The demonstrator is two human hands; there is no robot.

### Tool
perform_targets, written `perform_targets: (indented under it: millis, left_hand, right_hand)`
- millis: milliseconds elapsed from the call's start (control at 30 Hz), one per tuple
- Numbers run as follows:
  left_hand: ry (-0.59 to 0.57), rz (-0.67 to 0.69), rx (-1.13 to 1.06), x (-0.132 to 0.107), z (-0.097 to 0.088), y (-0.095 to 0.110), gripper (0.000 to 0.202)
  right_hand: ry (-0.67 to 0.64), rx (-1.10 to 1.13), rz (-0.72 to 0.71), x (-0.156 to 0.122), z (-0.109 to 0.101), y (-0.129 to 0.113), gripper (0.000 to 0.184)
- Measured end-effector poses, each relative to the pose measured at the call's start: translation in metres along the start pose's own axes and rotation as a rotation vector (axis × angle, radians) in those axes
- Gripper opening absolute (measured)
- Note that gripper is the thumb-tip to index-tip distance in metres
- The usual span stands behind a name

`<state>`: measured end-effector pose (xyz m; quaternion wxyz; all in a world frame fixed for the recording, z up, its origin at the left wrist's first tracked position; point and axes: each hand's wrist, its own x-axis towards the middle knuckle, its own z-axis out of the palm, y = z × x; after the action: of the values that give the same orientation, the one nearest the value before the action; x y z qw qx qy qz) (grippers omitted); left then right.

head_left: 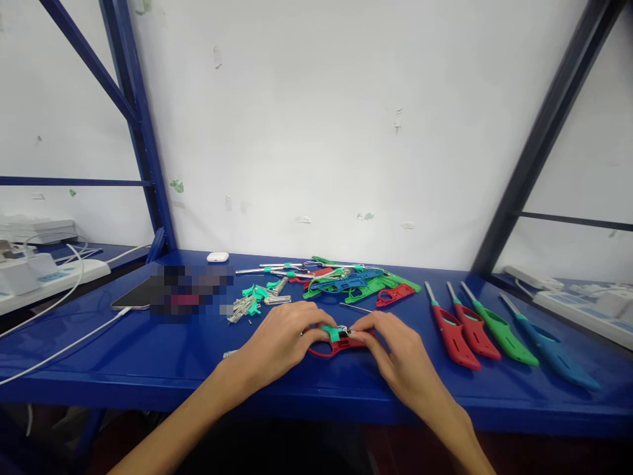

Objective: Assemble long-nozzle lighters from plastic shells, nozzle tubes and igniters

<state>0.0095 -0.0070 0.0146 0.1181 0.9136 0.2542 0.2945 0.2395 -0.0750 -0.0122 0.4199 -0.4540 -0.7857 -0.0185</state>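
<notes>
Near the front of the blue table, both hands are at an opened red lighter shell [324, 351], its loop-shaped trigger guard towards the left. My left hand [291, 333] is closed, thumb and fingers pinching the green trigger piece [334, 334] over the shell. From the other side my right hand [393, 340] is closed too, its fingertips on a small black part [344, 344] with thin wires; the exact grip is partly hidden by the fingers. A thin metal rod, perhaps a screwdriver shaft [357, 307], lies just behind the hands.
Behind lie a pile of green, blue and red shell halves [366, 284] and metal lighter tubes [277, 267]. Left of it are green trigger pieces with clear parts [254, 300]. Several assembled lighters [457, 340] lie at right. A phone [136, 295], cable and white earphone case [217, 257] are at left.
</notes>
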Motion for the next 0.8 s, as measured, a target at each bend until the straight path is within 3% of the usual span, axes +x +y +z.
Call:
perform_targets:
  millis: [300, 467, 800]
  left_hand:
    - [0.027, -0.016, -0.021, 0.0004, -0.0026, 0.0014, 0.013]
    - [0.017, 0.054, 0.051, -0.0006, -0.0068, 0.0026, 0.017]
    - [0.037, 0.03, 0.182, -0.0051, -0.0008, 0.0076, 0.019]
  right_hand:
    - [0.012, 0.009, -0.047, -0.0003, -0.0003, 0.0006, 0.014]
    - [-0.005, -0.01, -0.092, -0.0005, -0.0002, 0.0015, 0.015]
    - [-0.076, 0.058, -0.024, -0.0009, 0.0001, 0.002, 0.015]
